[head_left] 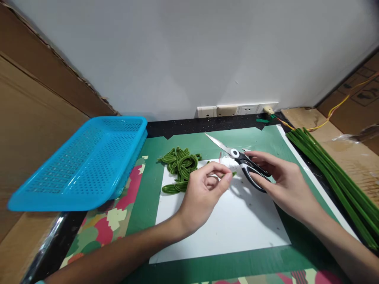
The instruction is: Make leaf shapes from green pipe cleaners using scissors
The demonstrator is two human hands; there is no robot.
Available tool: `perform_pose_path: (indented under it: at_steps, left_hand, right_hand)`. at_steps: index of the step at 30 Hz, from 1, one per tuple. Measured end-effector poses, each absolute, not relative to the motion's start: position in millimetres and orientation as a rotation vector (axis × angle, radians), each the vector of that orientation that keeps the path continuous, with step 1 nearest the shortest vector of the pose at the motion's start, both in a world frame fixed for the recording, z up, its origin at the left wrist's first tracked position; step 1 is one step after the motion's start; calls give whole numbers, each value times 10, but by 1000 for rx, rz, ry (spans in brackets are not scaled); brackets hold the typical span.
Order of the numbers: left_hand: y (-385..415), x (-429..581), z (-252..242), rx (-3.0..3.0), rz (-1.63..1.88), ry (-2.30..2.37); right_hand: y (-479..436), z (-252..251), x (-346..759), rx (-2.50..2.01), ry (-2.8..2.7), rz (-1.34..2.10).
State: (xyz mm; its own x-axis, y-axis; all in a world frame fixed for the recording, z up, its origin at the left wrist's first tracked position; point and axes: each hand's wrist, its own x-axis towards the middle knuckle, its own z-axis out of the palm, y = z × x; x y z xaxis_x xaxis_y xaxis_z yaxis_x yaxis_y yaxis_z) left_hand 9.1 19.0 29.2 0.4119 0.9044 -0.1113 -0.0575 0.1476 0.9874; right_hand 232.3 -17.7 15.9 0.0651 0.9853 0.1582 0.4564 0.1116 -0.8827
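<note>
My left hand (pixel 203 197) pinches a short green piece of pipe cleaner (pixel 234 174) between thumb and forefinger; the fingers hide most of it. In my right hand (pixel 287 181) is a pair of scissors (pixel 234 153) with black and white handles, thumb in one loop. Its blades point up and to the left, beyond my left fingertips, and look nearly closed. A pile of looped, leaf-shaped green pipe cleaners (pixel 181 162) lies left of my left hand, partly covered by it. Beneath both hands is a white sheet (pixel 231 232) dotted with small dark scraps.
A blue perforated plastic basket (pixel 81 205) stands at the left. Long straight green pipe cleaners (pixel 334 181) lie bundled on the right. A green mat (pixel 145 221) covers the table. Along the wall run power sockets (pixel 248 109) with a plug and a yellow cable (pixel 333 108).
</note>
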Motion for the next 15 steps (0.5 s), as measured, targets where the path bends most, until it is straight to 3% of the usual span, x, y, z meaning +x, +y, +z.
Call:
perform_pose_path:
  at_steps: [15]
  left_hand:
    - [156,80,88,1166,748,881]
  right_hand:
    - [-161,27,2378,-1665,-2049,313]
